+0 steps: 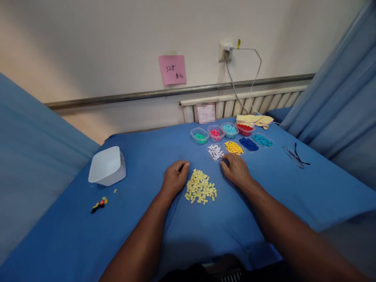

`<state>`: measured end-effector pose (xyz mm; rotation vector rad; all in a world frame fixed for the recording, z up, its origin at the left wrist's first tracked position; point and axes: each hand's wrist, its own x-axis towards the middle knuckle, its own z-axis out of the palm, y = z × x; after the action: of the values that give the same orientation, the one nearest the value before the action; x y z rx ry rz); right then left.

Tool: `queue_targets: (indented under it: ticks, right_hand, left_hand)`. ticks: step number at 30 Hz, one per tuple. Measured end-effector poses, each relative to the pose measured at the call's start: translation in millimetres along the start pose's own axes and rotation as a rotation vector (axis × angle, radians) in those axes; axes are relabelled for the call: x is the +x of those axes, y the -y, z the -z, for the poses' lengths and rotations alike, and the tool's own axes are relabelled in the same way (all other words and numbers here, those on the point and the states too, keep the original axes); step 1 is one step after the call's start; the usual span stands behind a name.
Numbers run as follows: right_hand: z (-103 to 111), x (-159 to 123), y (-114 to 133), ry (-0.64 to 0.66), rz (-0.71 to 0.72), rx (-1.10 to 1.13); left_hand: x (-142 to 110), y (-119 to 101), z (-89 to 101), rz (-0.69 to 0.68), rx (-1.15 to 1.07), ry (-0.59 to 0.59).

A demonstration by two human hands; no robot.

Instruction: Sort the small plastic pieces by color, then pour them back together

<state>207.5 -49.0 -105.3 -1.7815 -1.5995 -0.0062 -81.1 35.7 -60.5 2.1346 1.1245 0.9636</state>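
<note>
A loose pile of small pale-yellow pieces (201, 186) lies on the blue-covered table between my hands. My left hand (175, 177) rests just left of the pile, fingers curled in and thumb near the index finger; no piece shows in it. On the right, my right hand (235, 168) lies with its fingers curled, a small dark gap showing between thumb and index finger. Its fingertips are close to the shallow tray of white pieces (216, 151) and the tray of yellow pieces (234, 147); whether they touch either tray, I cannot tell.
Behind stand clear tubs of green (200, 136), pink (215, 133), light-blue (230, 129) and red pieces (244, 128). Dark-blue (248, 144) and teal pieces (262, 140) sit nearby. A white bin (107, 167), mixed pieces (100, 204), glasses (296, 156) and a yellow cloth (255, 120) are farther out.
</note>
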Motion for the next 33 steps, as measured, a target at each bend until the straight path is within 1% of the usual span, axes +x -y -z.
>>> queue_targets:
  ticks: [4,7,9,11,13,15,17,20,24,26,28,29,30,31,33]
  right_hand:
    - [3.9,2.8,7.5,-0.058,0.051,0.033]
    - [6.5,20.9,21.3,-0.041,0.127,0.014]
    - [6.4,43.9,31.9,0.025,0.191,-0.034]
    - [3.6,72.5,40.8,0.114,0.230,-0.128]
    - [-1.6,100.9,46.3,0.213,0.221,-0.267]
    - [-8.0,123.6,48.2,0.277,0.216,-0.338]
    - [-14.2,138.5,48.1,0.327,0.219,-0.377]
    - [-20.5,149.0,49.7,0.387,0.229,-0.430]
    - [-18.6,149.9,60.1,0.417,0.239,-0.458]
    - [-11.4,143.5,63.6,0.405,0.236,-0.457]
    - [1.4,129.4,58.7,0.365,0.233,-0.439]
    - [10.1,119.1,51.3,0.337,0.229,-0.429]
    - [20.7,106.5,39.8,0.282,0.223,-0.387]
    - [33.0,92.0,24.4,0.223,0.214,-0.347]
    - [62.7,57.7,-16.4,0.134,0.164,-0.281]
  left_hand:
    - [1.2,-0.2,-2.5,0.004,-0.019,-0.006]
    - [2.6,2.1,-5.3,0.011,-0.023,-0.013]
    - [3.3,4.5,-7.1,0.021,-0.024,-0.019]
    - [3.7,6.7,-8.2,0.034,-0.032,-0.025]
    - [3.4,7.8,-8.6,0.041,-0.048,-0.028]
    - [2.5,8.1,-8.4,0.042,-0.062,-0.020]
    - [1.6,8.0,-8.3,0.040,-0.065,-0.005]
    - [0.6,8.3,-9.1,0.037,-0.066,-0.002]
    - [0.6,8.7,-10.2,0.031,-0.067,-0.006]
    - [0.7,8.8,-10.2,0.030,-0.068,-0.011]
    - [0.7,9.0,-10.3,0.023,-0.074,-0.013]
    - [0.7,9.3,-10.4,0.018,-0.077,-0.012]
    - [0.8,9.5,-10.7,0.013,-0.078,-0.012]
    - [0.9,9.8,-10.9,0.010,-0.076,-0.010]
    - [1.3,10.6,-11.4,0.003,-0.067,-0.011]
